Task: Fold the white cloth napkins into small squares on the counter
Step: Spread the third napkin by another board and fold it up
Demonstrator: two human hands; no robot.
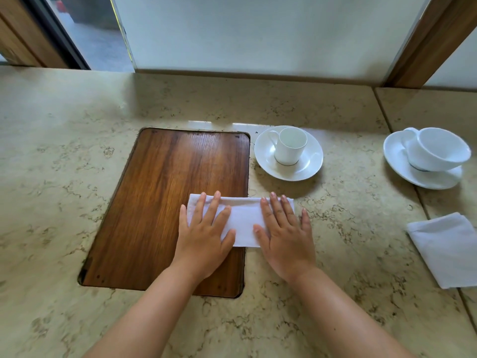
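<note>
A white cloth napkin (pixel 244 219), folded into a long strip, lies across the right edge of the wooden panel and the marble counter (pixel 348 228). My left hand (pixel 206 231) presses flat on its left end, fingers spread. My right hand (pixel 284 233) lies flat on its right end, fingers spread too. Neither hand grips the cloth; both palms rest on top. A second white napkin (pixel 449 249), folded, lies on the counter at the far right edge.
A dark wooden panel (pixel 165 202) is set into the counter at centre. A tall white cup on a saucer (pixel 288 153) stands behind the napkin. A wide white cup on a saucer (pixel 426 156) stands at the right. A window wall runs along the back.
</note>
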